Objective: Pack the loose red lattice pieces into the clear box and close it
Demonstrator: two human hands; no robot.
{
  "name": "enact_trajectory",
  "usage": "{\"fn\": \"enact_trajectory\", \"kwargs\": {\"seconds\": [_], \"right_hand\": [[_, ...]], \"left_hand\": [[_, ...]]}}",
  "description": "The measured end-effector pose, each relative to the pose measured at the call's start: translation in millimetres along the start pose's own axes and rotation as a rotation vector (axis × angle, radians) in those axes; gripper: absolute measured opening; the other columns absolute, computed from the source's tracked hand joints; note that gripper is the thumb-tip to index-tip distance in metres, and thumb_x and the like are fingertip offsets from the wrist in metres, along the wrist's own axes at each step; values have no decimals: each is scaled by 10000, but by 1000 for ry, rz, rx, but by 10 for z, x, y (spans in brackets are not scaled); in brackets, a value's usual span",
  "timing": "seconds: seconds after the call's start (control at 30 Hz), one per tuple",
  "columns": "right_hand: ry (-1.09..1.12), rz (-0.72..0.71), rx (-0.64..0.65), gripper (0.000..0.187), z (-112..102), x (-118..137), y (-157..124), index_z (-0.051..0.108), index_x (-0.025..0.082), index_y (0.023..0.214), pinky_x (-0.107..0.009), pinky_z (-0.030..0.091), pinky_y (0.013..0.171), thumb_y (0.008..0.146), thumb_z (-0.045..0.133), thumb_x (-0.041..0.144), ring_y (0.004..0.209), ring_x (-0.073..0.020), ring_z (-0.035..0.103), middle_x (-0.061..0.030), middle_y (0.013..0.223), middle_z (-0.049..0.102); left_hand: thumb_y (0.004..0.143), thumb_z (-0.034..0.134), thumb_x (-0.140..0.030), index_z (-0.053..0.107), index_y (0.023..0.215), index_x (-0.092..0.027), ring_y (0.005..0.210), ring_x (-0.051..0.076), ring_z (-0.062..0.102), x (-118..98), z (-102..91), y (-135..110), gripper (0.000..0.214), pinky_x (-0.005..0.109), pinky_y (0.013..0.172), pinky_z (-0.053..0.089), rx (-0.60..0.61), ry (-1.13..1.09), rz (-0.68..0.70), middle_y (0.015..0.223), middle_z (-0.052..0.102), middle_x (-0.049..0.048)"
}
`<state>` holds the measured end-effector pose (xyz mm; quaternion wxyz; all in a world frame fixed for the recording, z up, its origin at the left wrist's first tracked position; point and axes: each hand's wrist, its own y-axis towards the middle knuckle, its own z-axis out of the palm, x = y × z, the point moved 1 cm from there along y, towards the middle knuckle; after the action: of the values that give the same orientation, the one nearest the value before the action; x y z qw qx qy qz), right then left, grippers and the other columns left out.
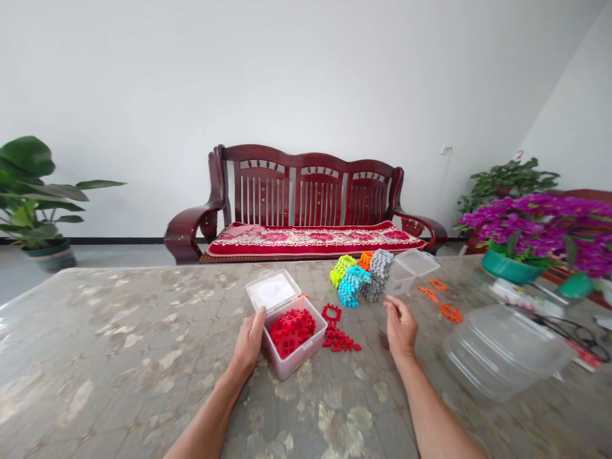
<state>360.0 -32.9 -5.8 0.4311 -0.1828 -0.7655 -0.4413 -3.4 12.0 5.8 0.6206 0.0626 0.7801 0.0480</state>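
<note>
My left hand (251, 336) grips the left side of a clear plastic box (294, 364), its thumb near the hinge of the raised lid (273, 291). Inside the box lies a heap of red interlocking plastic pieces (291, 331). Just right of the box, a loose red square piece (331, 313) and a small cluster of red pieces (342, 340) rest on the table. My right hand (401, 326) is by the table surface with its fingers curled together, and no piece shows in them. Beyond it stand stacked pieces in grey (379, 275), blue (352, 285), lime green (342, 271) and orange (366, 260).
Behind the stacks is another open clear box (404, 278). Several orange pieces (450, 312) lie to its right. A large clear container (507, 350), eyeglasses (586, 338) and purple flowers (540, 217) occupy the patterned table's (157, 382) right side. A wooden bench (315, 172) stands beyond.
</note>
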Motion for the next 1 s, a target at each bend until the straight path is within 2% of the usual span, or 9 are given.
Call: {"fn": "enact_trajectory", "kwargs": {"seconds": [0.1, 0.27, 0.33, 0.4, 0.53, 0.67, 0.8, 0.9, 1.0], "right_hand": [[18, 16, 90, 375, 51, -71, -61, 736, 167, 921, -392, 551, 792, 783, 548, 461, 832, -266, 706, -123, 909, 771], [62, -152, 352, 220, 147, 210, -300, 722, 198, 808, -327, 553, 717, 802, 544, 327, 751, -216, 687, -71, 807, 750], [35, -229, 472, 207, 190, 311, -395, 730, 202, 854, -310, 552, 698, 814, 543, 283, 758, -202, 680, -66, 855, 748], [-19, -276, 538, 239, 244, 367, -452, 736, 207, 962, -324, 560, 730, 821, 552, 265, 821, -206, 680, -71, 953, 748], [-141, -343, 573, 328, 376, 394, -457, 708, 217, 1153, -426, 512, 952, 871, 553, 282, 1071, -246, 642, -82, 1151, 723], [-248, -389, 690, 305, 475, 405, -446, 711, 225, 1165, -438, 466, 1006, 900, 562, 250, 1171, -251, 596, -94, 1251, 684], [-300, -395, 748, 168, 482, 423, -436, 743, 211, 984, -418, 464, 971, 859, 632, 225, 1082, -251, 615, -86, 1117, 718], [-323, -364, 737, 68, 461, 429, -411, 719, 209, 857, -401, 469, 921, 831, 658, 227, 980, -242, 623, -62, 984, 716], [-302, -310, 698, 41, 450, 431, -406, 692, 204, 821, -367, 486, 854, 785, 671, 203, 906, -225, 627, -55, 935, 678]], "left_hand": [[820, 407, -728, 727, 741, -135, 814, 328, 668, 4, -10, 2, 678, 389, 766, 527, -17, -2, -8, 732, 749, 89], [810, 453, -716, 727, 737, -133, 757, 303, 659, 1, -16, -19, 648, 364, 706, 526, -56, -49, -13, 671, 726, 75], [805, 459, -722, 722, 730, -130, 721, 290, 654, -5, -16, -28, 652, 355, 676, 521, -65, -64, -21, 640, 711, 68], [797, 464, -733, 712, 708, -131, 692, 280, 649, -11, -18, -31, 657, 347, 654, 515, -76, -64, -24, 625, 702, 63], [790, 468, -740, 702, 691, -132, 685, 271, 648, -20, -20, -31, 659, 336, 642, 507, -90, -71, -21, 631, 704, 61], [797, 474, -721, 709, 708, -125, 661, 259, 641, -38, -16, -45, 647, 329, 622, 500, -71, -90, -29, 609, 692, 56], [818, 466, -682, 716, 745, -117, 652, 248, 639, -71, -11, -58, 622, 327, 629, 503, -51, -110, -40, 602, 686, 51], [825, 460, -652, 703, 743, -121, 655, 244, 633, -86, -7, -57, 590, 324, 630, 491, -45, -109, -40, 642, 701, 54], [830, 452, -639, 688, 724, -128, 661, 242, 630, -78, -1, -53, 572, 320, 639, 482, -47, -109, -48, 652, 700, 53]]}}
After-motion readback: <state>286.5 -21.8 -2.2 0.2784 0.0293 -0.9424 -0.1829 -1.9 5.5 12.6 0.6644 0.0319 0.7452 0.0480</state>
